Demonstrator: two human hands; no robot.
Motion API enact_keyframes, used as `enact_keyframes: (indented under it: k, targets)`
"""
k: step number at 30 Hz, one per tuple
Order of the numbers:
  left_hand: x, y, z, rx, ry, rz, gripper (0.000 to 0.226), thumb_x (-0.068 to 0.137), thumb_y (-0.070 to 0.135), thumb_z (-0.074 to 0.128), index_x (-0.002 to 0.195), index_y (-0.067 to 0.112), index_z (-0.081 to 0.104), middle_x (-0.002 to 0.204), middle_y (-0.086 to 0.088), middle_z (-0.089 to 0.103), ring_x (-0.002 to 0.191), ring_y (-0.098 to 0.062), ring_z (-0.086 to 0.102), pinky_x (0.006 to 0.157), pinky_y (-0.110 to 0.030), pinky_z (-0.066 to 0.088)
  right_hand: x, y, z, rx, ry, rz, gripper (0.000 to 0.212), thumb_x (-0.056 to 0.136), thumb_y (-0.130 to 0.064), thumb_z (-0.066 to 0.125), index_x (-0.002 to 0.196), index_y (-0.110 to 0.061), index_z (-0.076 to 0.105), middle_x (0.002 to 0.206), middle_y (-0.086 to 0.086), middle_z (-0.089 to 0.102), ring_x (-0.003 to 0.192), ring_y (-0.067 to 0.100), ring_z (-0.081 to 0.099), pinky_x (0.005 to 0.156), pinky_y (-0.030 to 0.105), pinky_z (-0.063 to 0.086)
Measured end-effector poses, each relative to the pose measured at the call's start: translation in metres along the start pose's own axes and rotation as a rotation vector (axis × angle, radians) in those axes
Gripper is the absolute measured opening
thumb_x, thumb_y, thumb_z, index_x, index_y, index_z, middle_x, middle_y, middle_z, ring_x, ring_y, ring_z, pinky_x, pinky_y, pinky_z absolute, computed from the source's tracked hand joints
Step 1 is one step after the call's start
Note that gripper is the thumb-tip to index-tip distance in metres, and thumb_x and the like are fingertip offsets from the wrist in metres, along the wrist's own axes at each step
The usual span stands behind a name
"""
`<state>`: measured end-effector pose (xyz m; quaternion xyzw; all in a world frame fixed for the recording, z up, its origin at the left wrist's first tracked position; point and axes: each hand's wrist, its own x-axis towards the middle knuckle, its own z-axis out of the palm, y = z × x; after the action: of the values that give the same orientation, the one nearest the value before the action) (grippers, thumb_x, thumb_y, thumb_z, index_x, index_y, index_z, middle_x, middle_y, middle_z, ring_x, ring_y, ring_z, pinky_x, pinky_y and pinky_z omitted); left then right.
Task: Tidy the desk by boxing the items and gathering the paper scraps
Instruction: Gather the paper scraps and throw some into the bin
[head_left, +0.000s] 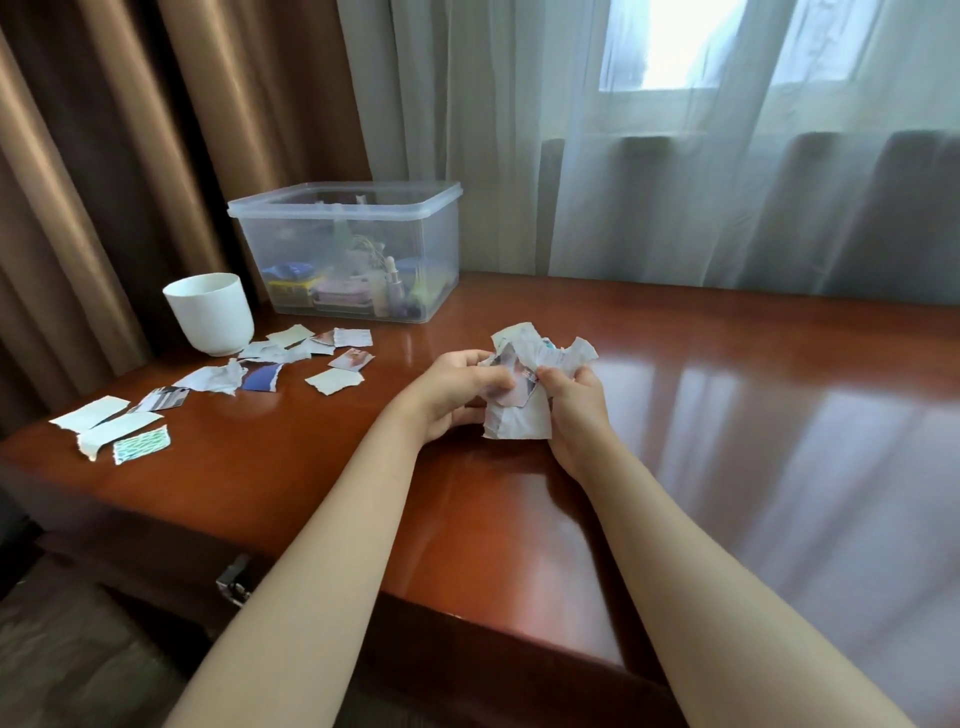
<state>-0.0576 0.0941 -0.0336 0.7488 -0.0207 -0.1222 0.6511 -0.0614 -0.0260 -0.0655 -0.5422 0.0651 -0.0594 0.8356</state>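
Both hands hold one bunch of torn paper scraps (524, 415) just above the middle of the glossy wooden desk (701, 415). My left hand (457, 395) grips the bunch from the left with its thumb on top. My right hand (576, 410) grips it from the right. Several loose scraps (332, 382) lie scattered on the desk's left part, down to a green-patterned piece (141, 445) near the left edge. A clear plastic box (348, 249) with no lid stands at the back left, holding small items.
A white cup (210, 312) stands left of the box, close to the desk's left edge. Brown curtains hang behind on the left, sheer white ones on the right. A drawer latch (234, 579) shows under the desk's front edge.
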Motion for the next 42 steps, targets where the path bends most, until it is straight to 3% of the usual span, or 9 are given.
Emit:
enact_keyframes:
  k: [3,9,16,20,24,27,29,36,42]
  targets:
    - [-0.008,0.001,0.014,-0.003,-0.021,0.010,0.015,0.087,0.003,0.056,0.088,0.017,0.060,0.083,-0.001,0.065,0.071,-0.010,0.062,0.053,-0.018,0.053,-0.014,-0.007,-0.012,0.015,0.010,-0.013,0.017,0.094,0.000,0.044,0.108,-0.008,0.049,0.086,0.005,0.060,0.071,0.015,0.060,0.061,0.023,0.053]
    - [-0.020,0.008,0.047,0.055,-0.088,0.012,0.014,0.087,0.003,0.057,0.091,0.016,0.059,0.083,0.001,0.063,0.071,-0.007,0.060,0.052,-0.017,0.050,-0.038,-0.021,-0.042,0.056,0.064,-0.007,0.017,0.094,-0.001,0.043,0.087,-0.013,0.051,0.080,0.007,0.060,0.067,0.019,0.059,0.068,0.036,0.051]
    - [-0.037,0.017,0.095,0.204,-0.233,0.033,0.017,0.087,0.005,0.058,0.099,0.017,0.058,0.089,0.004,0.062,0.076,-0.004,0.060,0.051,-0.015,0.048,-0.070,-0.044,-0.095,-0.005,0.086,-0.045,0.019,0.091,0.003,0.045,0.105,-0.007,0.052,0.086,0.010,0.061,0.069,0.021,0.061,0.064,0.036,0.053]
    - [-0.048,0.021,0.133,0.253,-0.324,0.069,0.026,0.088,0.003,0.055,0.111,0.013,0.058,0.095,0.001,0.063,0.074,-0.005,0.061,0.047,-0.012,0.049,-0.088,-0.062,-0.128,-0.194,0.170,-0.082,0.031,0.090,0.003,0.048,0.119,-0.005,0.052,0.087,0.006,0.062,0.068,0.017,0.061,0.051,0.026,0.054]
    - [-0.057,0.026,0.170,0.242,-0.428,0.103,0.026,0.087,0.003,0.055,0.111,0.013,0.060,0.097,0.001,0.065,0.077,-0.006,0.063,0.053,-0.013,0.052,-0.107,-0.078,-0.161,-0.212,0.248,-0.093,0.030,0.091,0.000,0.048,0.120,-0.006,0.051,0.093,0.010,0.061,0.072,0.019,0.060,0.061,0.034,0.053]
    - [-0.064,0.027,0.199,0.222,-0.504,0.107,0.018,0.088,0.002,0.055,0.100,0.015,0.060,0.092,0.000,0.065,0.077,-0.007,0.064,0.060,-0.018,0.056,-0.126,-0.089,-0.189,-0.233,0.277,-0.131,0.019,0.091,0.000,0.049,0.104,-0.011,0.056,0.086,0.006,0.062,0.072,0.019,0.061,0.063,0.035,0.053]
    - [-0.069,0.027,0.219,0.217,-0.551,0.111,0.023,0.088,0.002,0.055,0.109,0.011,0.058,0.096,-0.003,0.064,0.079,-0.009,0.064,0.062,-0.020,0.057,-0.139,-0.096,-0.207,-0.245,0.315,-0.150,0.018,0.091,0.000,0.050,0.093,-0.017,0.056,0.086,0.005,0.062,0.072,0.018,0.061,0.062,0.033,0.054]
    - [-0.089,0.030,0.287,0.203,-0.721,0.127,0.028,0.088,0.000,0.052,0.115,0.006,0.056,0.095,-0.003,0.062,0.076,-0.008,0.063,0.054,-0.016,0.055,-0.179,-0.121,-0.261,-0.276,0.493,-0.193,0.016,0.092,0.000,0.049,0.089,-0.015,0.052,0.086,0.005,0.060,0.072,0.017,0.060,0.059,0.031,0.052]
    - [-0.105,0.032,0.337,0.220,-0.805,0.143,0.029,0.086,0.001,0.055,0.115,0.006,0.057,0.091,0.000,0.059,0.076,-0.006,0.060,0.053,-0.016,0.053,-0.206,-0.135,-0.298,-0.279,0.631,-0.209,0.022,0.089,-0.001,0.051,0.110,-0.007,0.053,0.095,0.008,0.062,0.081,0.022,0.061,0.070,0.037,0.053]
